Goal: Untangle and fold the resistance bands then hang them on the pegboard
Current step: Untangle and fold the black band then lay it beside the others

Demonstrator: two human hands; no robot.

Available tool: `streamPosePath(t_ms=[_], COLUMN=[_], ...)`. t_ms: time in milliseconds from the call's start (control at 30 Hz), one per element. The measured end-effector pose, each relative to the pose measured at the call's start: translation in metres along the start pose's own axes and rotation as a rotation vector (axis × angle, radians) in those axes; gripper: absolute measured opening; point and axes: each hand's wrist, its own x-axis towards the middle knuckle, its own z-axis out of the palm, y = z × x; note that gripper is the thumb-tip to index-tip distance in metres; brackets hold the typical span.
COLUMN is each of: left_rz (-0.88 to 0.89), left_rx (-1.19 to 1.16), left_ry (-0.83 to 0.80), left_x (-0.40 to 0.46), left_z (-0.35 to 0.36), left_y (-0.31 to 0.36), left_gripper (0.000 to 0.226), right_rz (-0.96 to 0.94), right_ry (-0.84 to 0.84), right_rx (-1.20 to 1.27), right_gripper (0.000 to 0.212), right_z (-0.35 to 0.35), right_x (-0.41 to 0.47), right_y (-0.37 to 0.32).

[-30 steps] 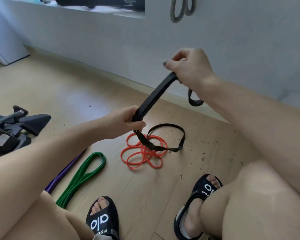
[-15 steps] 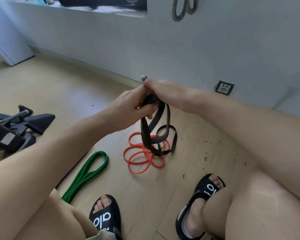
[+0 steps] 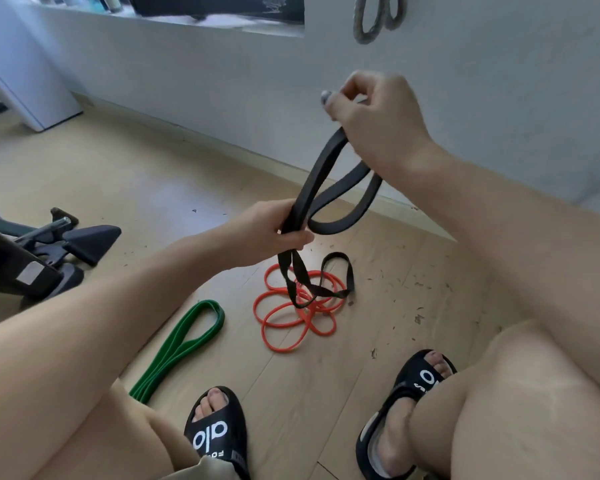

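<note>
Head view: left hand (image 3: pixel 274 230) and right hand (image 3: pixel 374 123) grip looped black band (image 3: pixel 321 171).

left hand (image 3: pixel 274 230) grips black band (image 3: pixel 321 174) | right hand (image 3: pixel 378 123) pinches its top

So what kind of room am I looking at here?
Probably a home workout corner: resistance bands, green and orange, lie on a wood-look floor, with black exercise equipment at the left and a plain wall behind.

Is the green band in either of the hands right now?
No, the green band lies on the floor, while the left hand and right hand both hold the black band.
</note>
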Motion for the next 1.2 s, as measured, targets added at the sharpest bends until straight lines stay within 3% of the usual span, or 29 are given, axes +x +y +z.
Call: streamPosePath(t_ms=[67, 167, 267, 333, 500, 567, 733, 867, 933, 1067, 1200], left_rz=[0.019, 0.031, 0.076, 0.109, 0.142, 0.127, 0.092, 0.043, 0.053, 0.057, 0.039], left_rx=[0.013, -0.047, -0.064, -0.040, -0.097, -0.106, -0.147, -0.198, -0.192, -0.179, -0.033], left_ry=[0.067, 0.156, 0.217, 0.213, 0.233, 0.252, 0.186, 0.091, 0.060, 0.028, 0.047], left_x=[-0.001, -0.005, -0.008, -0.008, -0.008, -0.009, -0.013, -0.016, -0.018, -0.019, -0.017], left_z=[-0.006, -0.016, -0.023, -0.022, -0.023, -0.026, -0.026, -0.027, -0.027, -0.029, -0.029], left_y=[0.002, 0.008, 0.021, 0.031, 0.038, 0.036, 0.024, 0.013, 0.010, 0.000, -0.005], left_gripper=[0.018, 0.017, 0.018, 0.019, 0.020, 0.022, 0.010, 0.033, 0.024, 0.014, 0.021], right_rz=[0.069, 0.254, 0.390, 0.383, 0.266, 0.244, 0.065, -0.047, -0.098, -0.107, -0.102], right_ry=[-0.050, -0.285, -0.510, -0.580, -0.528, -0.504, -0.507, -0.445, -0.392, -0.233, -0.210], right_rx=[-0.213, -0.405, -0.419, -0.339, 0.150, 0.259, 0.111, -0.071, -0.115, -0.082, -0.217], right_gripper=[0.044, 0.058, 0.061, 0.064, 0.069, 0.063, 0.051, 0.065, 0.070, 0.072, 0.068], right_z=[-0.007, -0.009, -0.002, 0.006, 0.028, 0.027, 0.021, 0.022, 0.021, 0.011, 0.006], right_x=[0.001, -0.002, -0.010, -0.014, -0.016, -0.016, -0.020, -0.020, -0.018, -0.013, -0.012], right_y=[0.016, 0.040, 0.049, 0.045, 0.021, 0.014, 0.008, 0.005, 0.002, -0.005, 0.000])
